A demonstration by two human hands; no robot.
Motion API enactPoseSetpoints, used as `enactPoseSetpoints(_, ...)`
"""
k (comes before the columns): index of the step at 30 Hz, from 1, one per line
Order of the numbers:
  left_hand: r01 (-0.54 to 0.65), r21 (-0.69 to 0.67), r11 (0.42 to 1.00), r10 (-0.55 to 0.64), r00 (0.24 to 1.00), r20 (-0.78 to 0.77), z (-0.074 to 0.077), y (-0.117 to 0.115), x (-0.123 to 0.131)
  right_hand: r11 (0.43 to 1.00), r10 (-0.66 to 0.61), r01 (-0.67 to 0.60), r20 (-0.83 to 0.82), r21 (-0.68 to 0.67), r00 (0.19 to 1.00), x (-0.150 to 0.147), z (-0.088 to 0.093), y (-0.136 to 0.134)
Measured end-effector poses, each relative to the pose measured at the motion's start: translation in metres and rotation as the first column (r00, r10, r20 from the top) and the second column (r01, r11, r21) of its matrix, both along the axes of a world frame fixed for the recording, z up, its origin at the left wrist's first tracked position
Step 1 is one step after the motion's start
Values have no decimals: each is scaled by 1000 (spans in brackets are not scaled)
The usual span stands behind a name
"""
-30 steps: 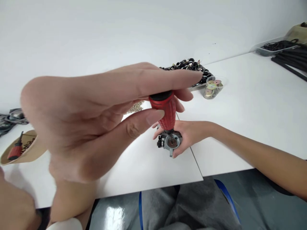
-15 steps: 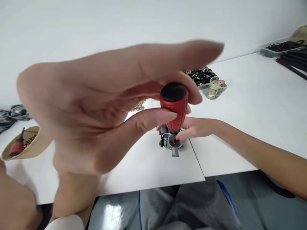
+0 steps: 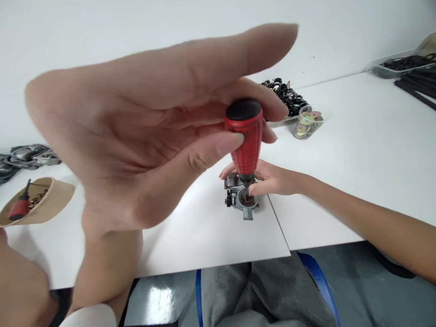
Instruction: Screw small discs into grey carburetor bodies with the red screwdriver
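Observation:
My left hand point(image 3: 136, 136) looms large in the foreground, pinching a red screwdriver point(image 3: 245, 141) with a black cap between thumb and fingers, its index finger stretched out above. The screwdriver stands nearly upright, its tip inside the round opening of a small grey metal carburetor point(image 3: 248, 212). My right hand point(image 3: 272, 178) reaches in from the right and grips the carburetor, thumb at the opening's edge and fingers behind it. The carburetor rests on the white table, with a black knob on its left side.
On the left, a tan bowl point(image 3: 61, 200) holds brass pieces and another red screwdriver point(image 3: 19, 208); grey metal parts point(image 3: 32, 156) lie behind. A tray of black parts point(image 3: 288, 97), a clear cup of discs point(image 3: 308, 123) and black strips point(image 3: 415, 81) sit farther back. Another forearm point(image 3: 20, 281) shows lower left.
My left hand and the screwdriver handle appear slightly higher, with more of the shaft visible. The view has shifted a little, while my right hand stays on the carburetor.

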State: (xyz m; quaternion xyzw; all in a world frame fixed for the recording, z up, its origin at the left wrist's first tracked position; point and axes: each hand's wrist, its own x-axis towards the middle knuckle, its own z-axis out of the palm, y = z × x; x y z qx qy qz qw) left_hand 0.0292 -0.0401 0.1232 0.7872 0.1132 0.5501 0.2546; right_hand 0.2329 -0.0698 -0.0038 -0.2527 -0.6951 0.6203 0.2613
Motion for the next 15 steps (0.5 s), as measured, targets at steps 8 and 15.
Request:
enactPoseSetpoints(8, 86, -22, 996, -85, 996, 33, -8, 1, 14, 972, -229, 229, -8, 46, 973, -5, -11, 0)
enactPoseSetpoints(15, 87, 26, 996, -87, 996, -6, 5, -15, 17, 970, -238, 238, 5, 60, 971, -4, -11, 1)
